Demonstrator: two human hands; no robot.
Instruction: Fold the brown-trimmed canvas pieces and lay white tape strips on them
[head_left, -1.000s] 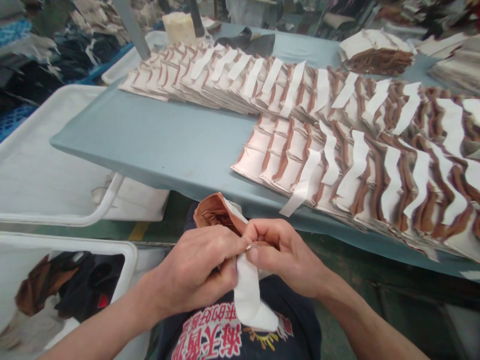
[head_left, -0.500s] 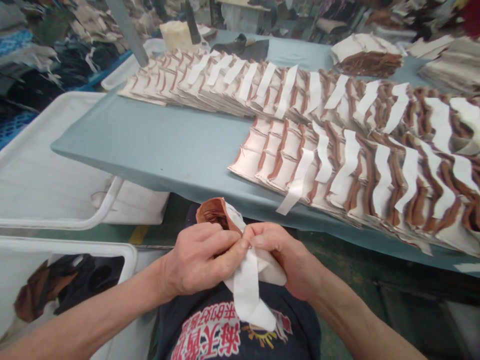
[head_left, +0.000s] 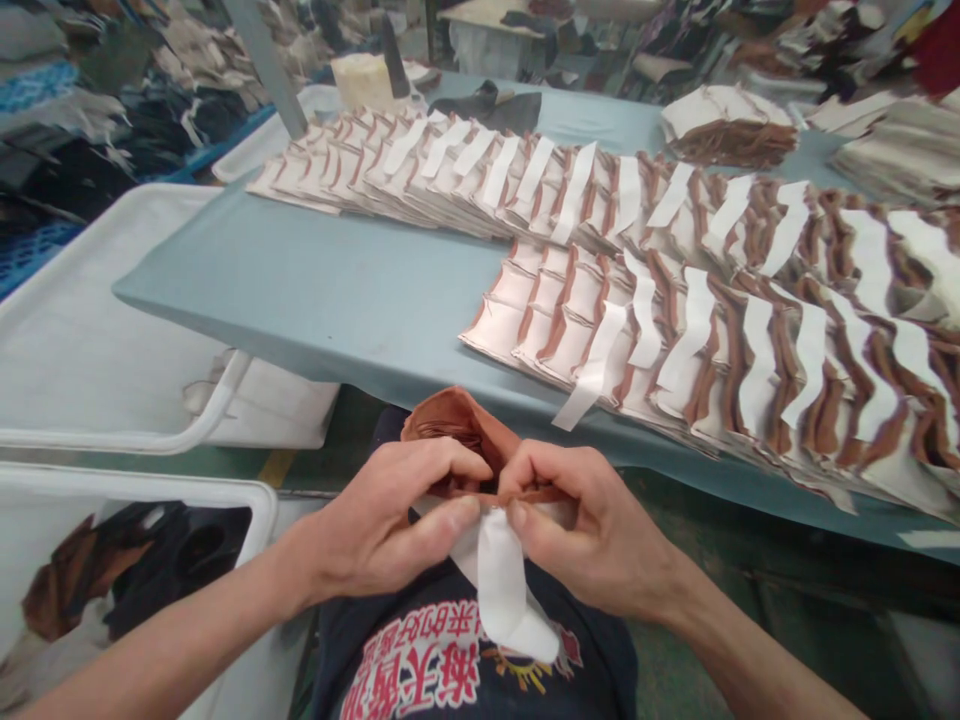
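Note:
A brown and off-white sewn piece [head_left: 487, 425] is held over my lap at the lower middle, its brown inner side opened upward. My left hand [head_left: 409, 515] pinches its near edge, thumb outside and fingers inside. Close beside it, my right hand [head_left: 581, 520] grips the same edge in the same way. From between the thumbs a white strip [head_left: 501, 585] hangs down over my dark apron [head_left: 420, 660]. The fingertips inside the piece are partly hidden.
Beyond my hands is a blue-covered table [head_left: 300, 270]. Two long rows of similar pieces [head_left: 517, 300] with white strips lie on it. White bins [head_left: 255, 495] stand at the left, the near one holding dark and brown scraps. A pole rises at the back left.
My hands have moved from overlapping at one spot to side by side on the edge. The piece has turned and opened, showing more of its brown inside.

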